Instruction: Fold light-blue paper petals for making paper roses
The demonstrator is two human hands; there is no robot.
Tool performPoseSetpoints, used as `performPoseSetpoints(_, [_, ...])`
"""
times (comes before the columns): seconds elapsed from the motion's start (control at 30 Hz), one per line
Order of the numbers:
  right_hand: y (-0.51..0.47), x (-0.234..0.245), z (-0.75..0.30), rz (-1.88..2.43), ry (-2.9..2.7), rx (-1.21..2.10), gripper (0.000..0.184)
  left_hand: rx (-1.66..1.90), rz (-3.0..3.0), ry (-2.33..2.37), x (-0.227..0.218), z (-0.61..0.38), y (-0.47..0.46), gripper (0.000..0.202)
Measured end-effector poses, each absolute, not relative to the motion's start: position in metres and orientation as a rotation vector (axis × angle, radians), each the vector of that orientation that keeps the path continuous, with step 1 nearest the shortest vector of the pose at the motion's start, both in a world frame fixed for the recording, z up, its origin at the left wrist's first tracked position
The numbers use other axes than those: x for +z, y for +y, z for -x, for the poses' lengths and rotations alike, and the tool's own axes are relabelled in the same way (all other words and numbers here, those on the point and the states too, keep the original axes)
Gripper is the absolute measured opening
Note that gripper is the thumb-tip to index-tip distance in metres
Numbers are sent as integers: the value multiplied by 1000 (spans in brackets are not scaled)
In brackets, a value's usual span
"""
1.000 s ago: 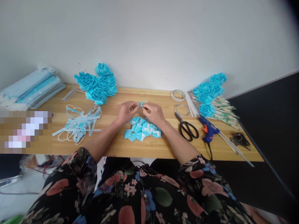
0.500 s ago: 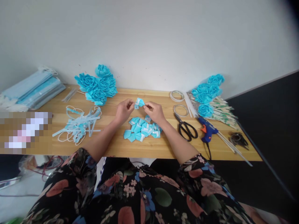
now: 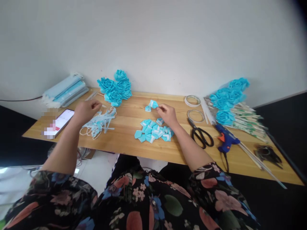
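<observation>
My right hand (image 3: 168, 115) pinches a small folded light-blue petal piece (image 3: 153, 103) with a white strip on it, held above the table. A second folded part hangs at its left end. Over on the left, my left hand (image 3: 86, 111) is closed with its fingertips together; what they hold, if anything, is too small to make out. It hovers beside a tangle of cut light-blue strips and white ear loops (image 3: 99, 123). Below my right hand lies a pile of folded blue petal pieces (image 3: 153, 130), several with white strips.
Blue flowers (image 3: 115, 88) stand behind; more flowers (image 3: 225, 99) lie at right near wrapped sticks (image 3: 249, 119). Tape rolls (image 3: 192, 101), black-handled scissors (image 3: 202, 137) and a blue glue gun (image 3: 226, 139) lie to the right. Stacked masks (image 3: 64, 89) and a phone (image 3: 63, 119) are at left.
My left hand has let go of the petal piece and moved left, over by the cut strips. My right hand still holds the piece. The view has shifted left.
</observation>
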State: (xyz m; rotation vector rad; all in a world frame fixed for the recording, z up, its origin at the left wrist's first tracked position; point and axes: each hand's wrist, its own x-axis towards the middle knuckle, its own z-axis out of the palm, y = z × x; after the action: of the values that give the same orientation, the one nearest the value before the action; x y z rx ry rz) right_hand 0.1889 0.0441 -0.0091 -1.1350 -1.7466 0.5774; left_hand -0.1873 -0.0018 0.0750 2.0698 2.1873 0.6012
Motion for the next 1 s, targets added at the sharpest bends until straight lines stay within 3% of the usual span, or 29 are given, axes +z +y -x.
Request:
performPoseSetpoints(0.17, [42, -6, -187, 1145, -1763, 568, 19, 356, -2014, 2179, 44, 226, -6, 30])
performPoseSetpoints(0.43, [42, -7, -189, 1153, -1782, 552, 19, 429, -2036, 2143, 36, 229, 0, 40])
performPoseSetpoints(0.63, [41, -8, -189, 1147, -1798, 541, 19, 546, -1978, 2188, 34, 223, 0, 25])
performPoseSetpoints(1.0, [40, -4, -187, 1107, -1819, 579, 17, 1116, -2134, 1808, 57, 117, 14, 28])
